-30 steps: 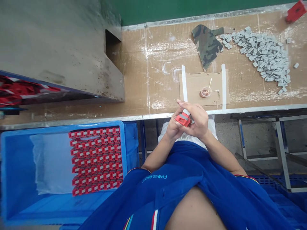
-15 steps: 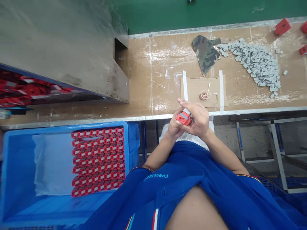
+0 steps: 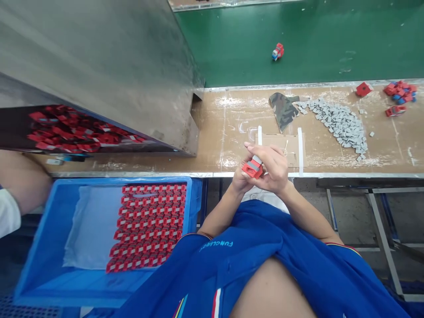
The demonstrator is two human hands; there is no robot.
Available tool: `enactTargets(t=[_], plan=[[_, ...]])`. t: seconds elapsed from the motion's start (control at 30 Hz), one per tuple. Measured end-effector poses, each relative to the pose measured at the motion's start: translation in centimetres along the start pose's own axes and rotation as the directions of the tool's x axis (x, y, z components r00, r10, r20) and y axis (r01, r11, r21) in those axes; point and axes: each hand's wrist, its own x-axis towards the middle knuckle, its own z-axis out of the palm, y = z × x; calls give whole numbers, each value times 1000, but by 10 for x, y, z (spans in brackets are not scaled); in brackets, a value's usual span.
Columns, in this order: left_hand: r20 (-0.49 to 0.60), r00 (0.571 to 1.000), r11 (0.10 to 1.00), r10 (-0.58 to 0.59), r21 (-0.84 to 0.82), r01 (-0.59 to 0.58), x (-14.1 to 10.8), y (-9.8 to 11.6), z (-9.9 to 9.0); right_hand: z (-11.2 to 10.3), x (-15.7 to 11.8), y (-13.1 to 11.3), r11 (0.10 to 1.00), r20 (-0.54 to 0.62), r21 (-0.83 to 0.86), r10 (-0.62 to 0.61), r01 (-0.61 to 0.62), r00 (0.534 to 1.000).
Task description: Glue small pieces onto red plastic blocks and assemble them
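Observation:
Both of my hands meet at the table's front edge, around one small red and grey plastic part (image 3: 253,168). My left hand (image 3: 241,177) is closed on it from the left side. The fingers of my right hand (image 3: 274,170) wrap round its right side and top. Just beyond my hands lies a cardboard piece (image 3: 276,140) with white tape strips, and a cotton swab (image 3: 286,146) rests on it. A pile of small grey pieces (image 3: 341,123) spreads to the right of a camouflage cloth (image 3: 283,111).
A blue crate (image 3: 43,234) with rows of red parts (image 3: 149,223) stands at the left, under a large metal chute (image 3: 132,79) holding more red parts (image 3: 79,132). Another person's arm (image 3: 24,183) is at the far left. Red toys (image 3: 400,92) lie far right.
The view has tilted up and left, showing more of the green surface, with a red toy on it, and another person's arm. My hands keep nearly the same hold on the red part.

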Motion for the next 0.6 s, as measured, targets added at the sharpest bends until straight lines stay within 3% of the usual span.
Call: enactTargets(t=[0.13, 0.23, 0.37, 0.47, 0.53, 0.6], plan=[[44, 998, 999, 45, 5, -45, 6, 12, 9, -12, 12, 4, 1000, 76, 6, -5, 5, 997], [107, 993, 997, 41, 65, -48, 15, 27, 4, -31, 24, 9, 999, 241, -6, 51, -51, 969], [250, 966, 979, -60, 202, 9, 28, 54, -13, -53, 43, 16, 981, 526, 17, 157, -195, 836], [320, 938, 963, -132, 267, 44, 30, 71, -12, -59, 57, 21, 958, 642, -1, 221, -288, 734], [300, 948, 956, -106, 294, 14, 32, 78, -5, -62, 66, 25, 945, 665, -16, 255, -327, 703], [285, 954, 949, -88, 316, -7, 41, 84, 0, -70, 73, 33, 938, 658, 21, 248, -347, 711]])
